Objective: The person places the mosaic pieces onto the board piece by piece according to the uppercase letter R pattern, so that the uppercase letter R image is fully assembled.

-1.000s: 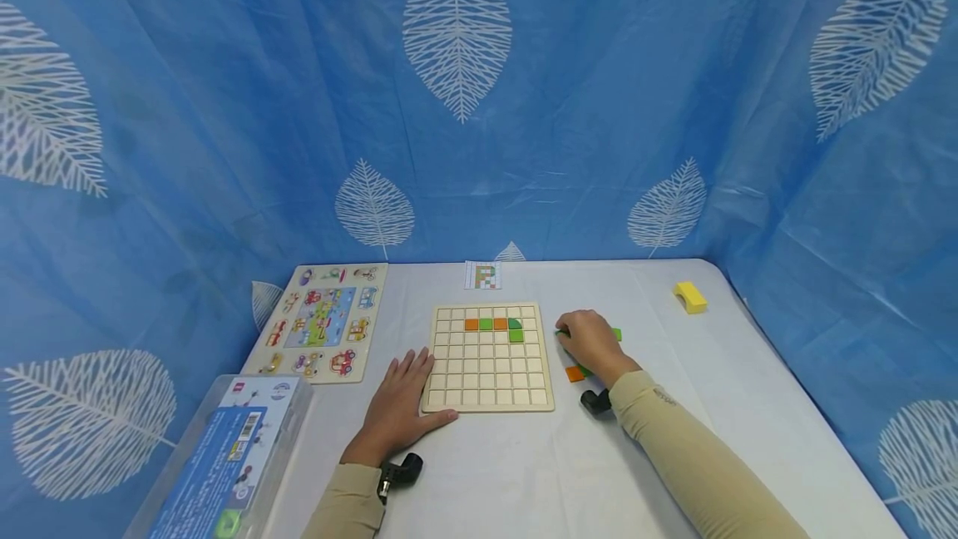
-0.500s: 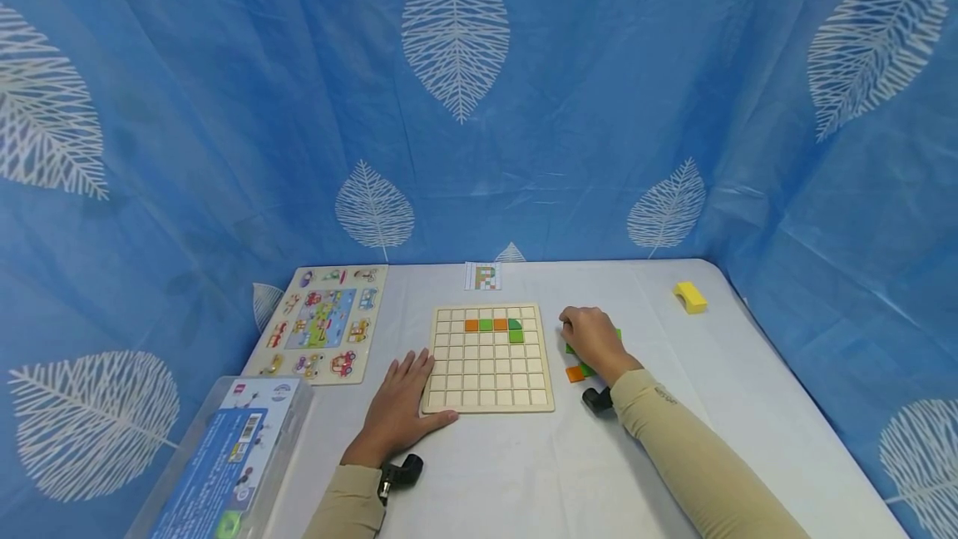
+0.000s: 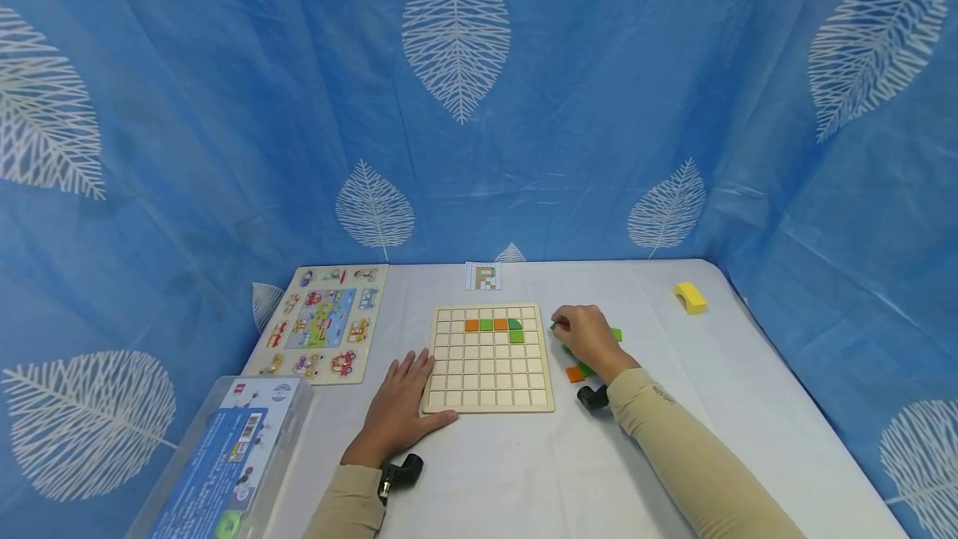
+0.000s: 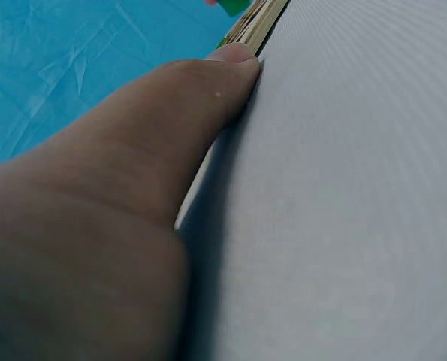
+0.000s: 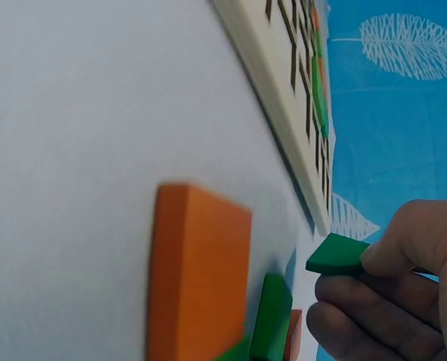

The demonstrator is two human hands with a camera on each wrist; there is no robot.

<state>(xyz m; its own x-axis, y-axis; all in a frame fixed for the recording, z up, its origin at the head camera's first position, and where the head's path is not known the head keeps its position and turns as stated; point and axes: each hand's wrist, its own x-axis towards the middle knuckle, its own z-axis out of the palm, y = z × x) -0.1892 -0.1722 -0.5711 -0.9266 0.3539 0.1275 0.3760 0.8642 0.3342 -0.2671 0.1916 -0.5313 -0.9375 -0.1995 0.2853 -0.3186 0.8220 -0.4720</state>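
Note:
A pale wooden grid board (image 3: 486, 373) lies on the white table. My left hand (image 3: 400, 400) rests with straight fingers along its left edge, the thumb by the near corner. In the left wrist view the thumb (image 4: 170, 105) touches the board's side. Orange and green tiles form a row near the top of the grid, with a green square tile (image 3: 516, 337) below its right end. Right of the board, my right hand (image 3: 591, 339) pinches a green tile (image 5: 337, 254) between thumb and fingers, above the table. An orange tile (image 3: 575, 373) and several green ones lie partly hidden beneath that hand.
Behind the board lies a small printed pattern card (image 3: 482, 275). A vehicle peg puzzle (image 3: 374, 289) and a clear plastic box (image 3: 288, 431) with a blue label stand to the left. One yellow arch block (image 3: 691, 298) sits at the far right. Blue leaf-patterned cloth encloses the table.
My right hand shifts slightly right, then back left towards the board, and a green tile now shows at its fingertips. The left hand and the tiles on the board stay put.

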